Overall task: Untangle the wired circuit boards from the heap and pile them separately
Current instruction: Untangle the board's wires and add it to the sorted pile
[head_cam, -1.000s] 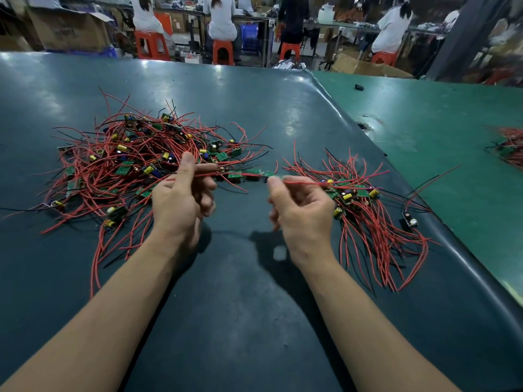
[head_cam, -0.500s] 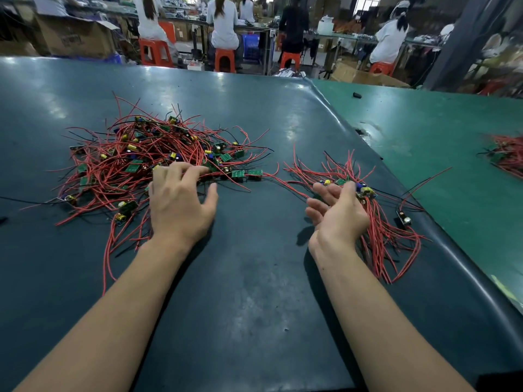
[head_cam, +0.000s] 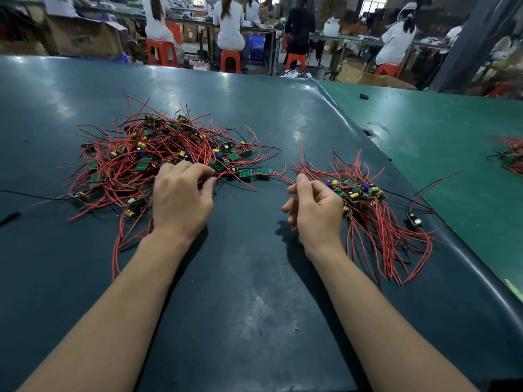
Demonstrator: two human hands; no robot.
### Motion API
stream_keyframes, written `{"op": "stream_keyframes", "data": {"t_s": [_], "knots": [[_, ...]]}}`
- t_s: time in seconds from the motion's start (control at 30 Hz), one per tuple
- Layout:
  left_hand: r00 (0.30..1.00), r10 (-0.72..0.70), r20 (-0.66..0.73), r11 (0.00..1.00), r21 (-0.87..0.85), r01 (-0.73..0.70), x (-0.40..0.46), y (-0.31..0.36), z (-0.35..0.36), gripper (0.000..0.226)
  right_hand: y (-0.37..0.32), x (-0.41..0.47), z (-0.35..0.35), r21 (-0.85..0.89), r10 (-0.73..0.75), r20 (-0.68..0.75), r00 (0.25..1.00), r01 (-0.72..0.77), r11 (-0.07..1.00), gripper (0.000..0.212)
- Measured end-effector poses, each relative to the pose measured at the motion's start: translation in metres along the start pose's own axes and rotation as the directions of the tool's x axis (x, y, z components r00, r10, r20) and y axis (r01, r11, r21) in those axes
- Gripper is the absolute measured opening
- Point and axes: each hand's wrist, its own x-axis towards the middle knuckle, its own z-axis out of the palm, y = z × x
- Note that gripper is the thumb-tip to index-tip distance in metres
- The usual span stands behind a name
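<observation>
A big tangled heap of small green circuit boards with red and black wires [head_cam: 158, 154] lies on the dark mat at the left. A smaller sorted pile [head_cam: 368, 210] lies at the right. My left hand [head_cam: 181, 196] rests on the heap's near edge, bent fingertips touching the wires, thumb and forefinger apart. My right hand [head_cam: 314, 207] hovers beside the small pile's left edge, fingers loosely curled, nothing visibly held. Two boards [head_cam: 253, 173] lie between the piles, and their red wire runs toward my right thumb.
The dark mat [head_cam: 240, 292] ends at a raised edge on the right, with a green table [head_cam: 452, 131] beyond. A loose component [head_cam: 413, 219] lies near that edge. Another wire pile [head_cam: 512, 157] sits far right. People sit on orange stools at the back.
One second ago both hands stretched a wired board between them. It was then let go at the right pile. My left hand has moved onto the heap and my right hand's fingers have curled.
</observation>
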Motion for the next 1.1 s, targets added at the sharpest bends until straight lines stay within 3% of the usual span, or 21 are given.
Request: {"op": "stream_keyframes", "data": {"t_s": [0.13,0.23,0.33,0.53,0.7,0.77,0.87,0.97,1.1], "knots": [[0.99,0.111,-0.089,0.989,-0.085,-0.118,-0.003,0.01,-0.003,0.013,0.001,-0.001,0.0,-0.075,-0.046,0.047,0.998,0.049,0.996,0.036],[0.993,-0.055,0.103,0.987,0.159,0.038,-0.005,0.002,0.003,0.029,0.002,-0.003,0.003,-0.129,-0.062,0.088,0.994,0.074,0.989,0.035],[0.924,-0.223,0.31,0.948,0.291,0.131,-0.005,-0.007,0.004,0.041,0.002,-0.003,0.005,-0.149,-0.055,0.108,0.993,0.071,0.986,0.035],[0.977,-0.136,0.162,0.96,0.264,0.09,-0.001,-0.004,0.01,0.02,0.003,-0.003,0.004,-0.186,-0.067,0.125,0.99,0.09,0.978,0.035],[0.957,-0.286,-0.04,0.902,0.326,0.283,0.005,-0.008,0.005,0.041,0.003,-0.001,0.005,-0.193,-0.07,0.122,0.99,0.093,0.977,0.035],[0.925,-0.381,0.0,0.855,0.381,0.352,0.006,-0.012,0.001,0.039,0.004,-0.001,0.006,-0.199,-0.07,0.127,0.989,0.095,0.976,0.035],[0.893,-0.432,0.127,0.799,0.513,0.314,0.006,-0.018,0.002,0.039,0.005,0.0,0.006,-0.217,-0.067,0.131,0.989,0.095,0.972,0.035],[0.92,-0.375,0.111,0.852,0.432,0.295,0.008,-0.02,0.001,0.029,0.005,0.0,0.006,-0.215,-0.067,0.13,0.989,0.094,0.972,0.035],[0.921,-0.365,0.132,0.881,0.37,0.296,0.009,-0.021,0.0,0.034,0.005,0.0,0.006,-0.222,-0.069,0.129,0.989,0.097,0.97,0.035]]}}
